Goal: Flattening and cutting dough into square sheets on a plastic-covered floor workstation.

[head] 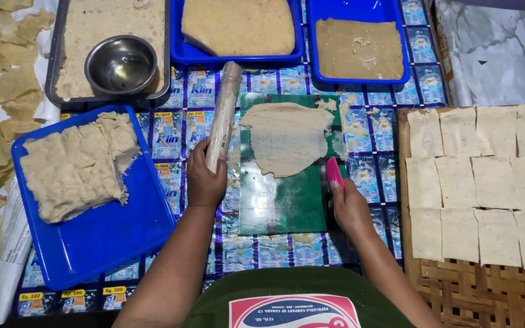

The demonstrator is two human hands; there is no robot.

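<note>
My left hand (pixel 205 178) grips the near end of a wooden rolling pin (pixel 224 113) that lies left of a green cutting mat (pixel 284 197). A thin, flattened sheet of beige dough (pixel 287 138) rests on the far half of the mat. My right hand (pixel 349 206) holds a pink-handled tool (pixel 334 172) at the mat's right edge, near the dough sheet; its blade is hidden.
A blue tray (pixel 101 240) with a dough slab sits at left. A metal bowl (pixel 121 64) stands in a grey tray, with two blue trays (pixel 360 12) of dough behind. Cut dough squares (pixel 475 182) lie on a woven mat at right. Dried pieces line the far left.
</note>
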